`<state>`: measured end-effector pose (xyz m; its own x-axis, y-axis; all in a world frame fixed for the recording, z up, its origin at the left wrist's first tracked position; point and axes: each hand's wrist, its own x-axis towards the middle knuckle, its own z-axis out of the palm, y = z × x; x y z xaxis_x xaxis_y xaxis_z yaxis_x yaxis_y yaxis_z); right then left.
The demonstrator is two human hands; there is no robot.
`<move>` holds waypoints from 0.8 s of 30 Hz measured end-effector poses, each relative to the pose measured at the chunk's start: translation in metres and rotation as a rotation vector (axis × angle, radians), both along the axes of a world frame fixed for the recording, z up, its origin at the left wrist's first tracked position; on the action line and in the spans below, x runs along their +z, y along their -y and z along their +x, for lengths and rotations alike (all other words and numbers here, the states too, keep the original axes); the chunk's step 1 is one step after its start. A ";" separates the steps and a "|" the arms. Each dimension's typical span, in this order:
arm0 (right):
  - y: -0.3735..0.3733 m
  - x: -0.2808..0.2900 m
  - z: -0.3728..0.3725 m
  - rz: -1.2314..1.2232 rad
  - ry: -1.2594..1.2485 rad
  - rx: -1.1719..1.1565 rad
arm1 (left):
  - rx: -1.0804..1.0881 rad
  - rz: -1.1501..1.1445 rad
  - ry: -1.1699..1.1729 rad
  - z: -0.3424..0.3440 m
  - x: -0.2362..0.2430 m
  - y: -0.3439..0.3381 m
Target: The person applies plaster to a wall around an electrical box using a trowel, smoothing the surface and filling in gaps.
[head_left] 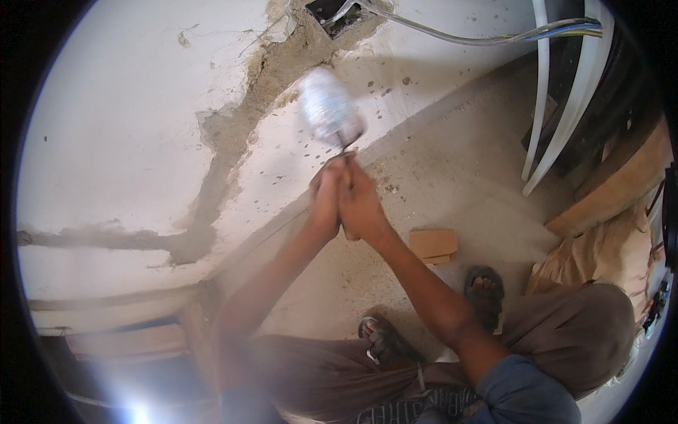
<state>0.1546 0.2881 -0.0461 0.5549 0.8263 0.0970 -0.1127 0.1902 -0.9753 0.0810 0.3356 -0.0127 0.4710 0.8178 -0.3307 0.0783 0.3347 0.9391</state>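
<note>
Both my hands are closed together at the middle, around the handle of what looks like a paint roller (pixel 328 107). Its whitish, shiny head seems wrapped in clear plastic and is smeared by motion. A thin dark bent rod joins the head to the handle, which my fingers mostly hide. My left hand (pixel 327 194) presses against my right hand (pixel 361 201). The head shows in front of the lower part of a white wall (pixel 134 127), close to a strip of rough grey-brown plaster (pixel 229 141). Whether it touches the wall I cannot tell.
An open wall box (pixel 335 18) has grey cable and coloured wires (pixel 565 30) coming out. White pipes (pixel 540 92) hang at the right. On the dusty floor (pixel 466 191) lies a brown cardboard piece (pixel 433 244); brown paper (pixel 600 247) lies farther right. My sandalled feet (pixel 484 293) are below.
</note>
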 end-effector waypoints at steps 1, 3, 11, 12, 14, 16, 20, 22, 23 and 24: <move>0.008 0.007 -0.008 -0.035 0.032 0.064 | 0.061 -0.058 0.035 -0.008 0.001 0.006; 0.013 0.009 -0.012 -0.039 0.063 0.124 | 0.066 -0.062 0.060 -0.017 0.005 0.018; 0.013 0.018 0.031 -0.070 -0.204 0.072 | -0.157 0.074 -0.103 0.037 0.024 0.002; 0.011 0.016 0.028 -0.031 -0.156 0.036 | -0.178 0.120 -0.097 0.038 0.020 -0.005; 0.005 0.015 0.019 0.046 -0.059 -0.036 | -0.086 0.098 -0.062 0.026 0.011 0.003; 0.015 0.012 0.018 -0.078 -0.040 0.153 | -0.034 0.015 -0.045 0.010 0.007 0.014; 0.022 0.026 0.026 -0.117 -0.140 0.132 | -0.059 0.163 -0.066 0.021 0.006 0.010; 0.017 0.026 0.039 -0.060 -0.245 0.114 | -0.144 0.211 -0.088 0.044 0.020 0.002; 0.012 0.019 0.032 -0.041 -0.182 0.081 | -0.139 0.182 -0.102 0.040 0.021 -0.001; 0.004 0.014 0.021 -0.020 -0.125 0.049 | -0.134 0.155 -0.122 0.030 0.024 -0.005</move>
